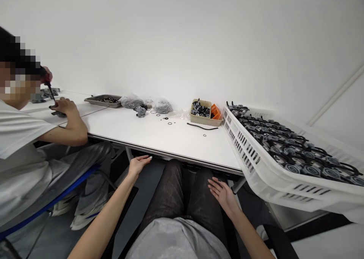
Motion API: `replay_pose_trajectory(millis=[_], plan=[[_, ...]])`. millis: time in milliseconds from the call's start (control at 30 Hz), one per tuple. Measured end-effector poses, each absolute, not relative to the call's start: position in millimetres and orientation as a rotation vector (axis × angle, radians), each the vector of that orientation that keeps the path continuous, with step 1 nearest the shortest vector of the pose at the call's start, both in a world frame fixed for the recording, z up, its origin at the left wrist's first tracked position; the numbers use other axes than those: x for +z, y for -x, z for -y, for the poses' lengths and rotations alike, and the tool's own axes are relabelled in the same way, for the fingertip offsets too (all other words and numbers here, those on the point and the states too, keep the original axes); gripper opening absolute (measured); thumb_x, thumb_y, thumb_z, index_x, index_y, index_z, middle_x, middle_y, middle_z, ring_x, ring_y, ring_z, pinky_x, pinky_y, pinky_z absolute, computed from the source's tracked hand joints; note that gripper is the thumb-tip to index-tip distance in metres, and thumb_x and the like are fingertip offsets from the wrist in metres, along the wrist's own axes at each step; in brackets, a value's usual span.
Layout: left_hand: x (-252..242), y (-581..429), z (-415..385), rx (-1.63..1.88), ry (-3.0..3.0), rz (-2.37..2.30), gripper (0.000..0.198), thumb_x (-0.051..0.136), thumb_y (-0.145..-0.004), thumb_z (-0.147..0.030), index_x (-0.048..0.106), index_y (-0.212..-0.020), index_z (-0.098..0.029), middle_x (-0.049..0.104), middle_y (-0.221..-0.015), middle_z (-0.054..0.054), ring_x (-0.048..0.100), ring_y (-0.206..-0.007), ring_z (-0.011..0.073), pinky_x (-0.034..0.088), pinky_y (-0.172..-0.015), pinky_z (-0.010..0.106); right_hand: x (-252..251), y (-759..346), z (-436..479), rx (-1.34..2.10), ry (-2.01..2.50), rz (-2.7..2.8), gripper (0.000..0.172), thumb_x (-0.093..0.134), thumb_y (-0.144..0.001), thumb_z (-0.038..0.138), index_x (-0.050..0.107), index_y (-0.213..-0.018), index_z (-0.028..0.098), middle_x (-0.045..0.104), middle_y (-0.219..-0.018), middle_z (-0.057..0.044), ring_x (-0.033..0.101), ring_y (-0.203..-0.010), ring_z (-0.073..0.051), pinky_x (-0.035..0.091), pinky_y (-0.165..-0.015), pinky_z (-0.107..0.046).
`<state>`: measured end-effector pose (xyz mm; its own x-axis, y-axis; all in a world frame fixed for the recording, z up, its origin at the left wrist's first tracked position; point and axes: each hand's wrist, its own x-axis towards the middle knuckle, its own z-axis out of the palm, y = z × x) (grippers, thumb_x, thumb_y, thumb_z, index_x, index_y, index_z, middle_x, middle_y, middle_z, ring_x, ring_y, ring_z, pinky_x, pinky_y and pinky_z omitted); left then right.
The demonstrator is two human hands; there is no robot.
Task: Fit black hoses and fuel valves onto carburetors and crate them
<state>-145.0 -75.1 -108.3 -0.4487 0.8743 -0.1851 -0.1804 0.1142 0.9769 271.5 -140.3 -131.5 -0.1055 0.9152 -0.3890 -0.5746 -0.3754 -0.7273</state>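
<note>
My left hand (138,164) is just below the front edge of the white table (182,139), fingers stretched out and nothing seen in it. Beside my right thigh, my right hand (221,192) is open with its fingers apart, also holding nothing. On the table in front of me lie a black rubber tube (202,127), several thin black rings (170,123) and a grey metal part (140,111). Behind them stands a beige bin (205,120) of small metal and black parts, with an orange basket (216,112) inside it.
At right, a large white crate (247,156) holds rows of metal parts with black hoses. Clear plastic bags (162,106) and a metal tray (106,101) sit along the wall. A co-worker (25,138) at left holds a screwdriver (51,91) over a part.
</note>
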Motion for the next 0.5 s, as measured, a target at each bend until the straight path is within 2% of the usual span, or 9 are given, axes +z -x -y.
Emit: replay_pose_trajectory(millis=[200,333,433,500], plan=[[-111.7,144.3,73.9,1.471,-0.745,-1.472,0.017,0.077,-0.066,-0.011,0.07,-0.081,-0.009,0.074,-0.074,0.013,0.073,-0.077,0.0241,0.058,-0.082,0.036,-131.7,-272.0,138.4,1.695,1.021,0.503,0.024,0.06,-0.076,0.032,0.07,-0.095,0.019,0.073,-0.101,-0.01,0.069,-0.092,-0.023,0.048,-0.089,-0.035],[-112.9,146.6,72.6,1.468,-0.782,-1.478,0.024,0.082,-0.06,-0.016,0.071,-0.08,-0.009,0.074,-0.076,0.012,0.072,-0.075,0.0228,0.058,-0.08,0.032,-128.1,-272.4,138.8,1.698,1.011,0.512,0.029,0.057,-0.077,0.034,0.071,-0.097,0.018,0.071,-0.109,-0.011,0.066,-0.102,-0.023,0.046,-0.094,-0.034],[-113.5,149.9,71.9,1.482,-0.798,-1.529,0.031,0.086,-0.054,-0.027,0.071,-0.074,-0.009,0.072,-0.068,0.009,0.071,-0.07,0.0215,0.059,-0.073,0.029,-124.5,-273.2,139.9,1.694,0.981,0.506,0.032,0.053,-0.079,0.035,0.071,-0.1,0.018,0.066,-0.121,-0.009,0.057,-0.119,-0.022,0.043,-0.099,-0.033],[-114.0,151.2,71.1,1.494,-0.806,-1.553,0.032,0.085,-0.056,-0.034,0.069,-0.069,-0.01,0.069,-0.061,0.008,0.07,-0.067,0.0214,0.059,-0.069,0.028,-122.7,-274.1,140.3,1.688,0.966,0.492,0.032,0.051,-0.081,0.037,0.071,-0.101,0.021,0.062,-0.127,-0.008,0.05,-0.126,-0.022,0.041,-0.102,-0.034]])
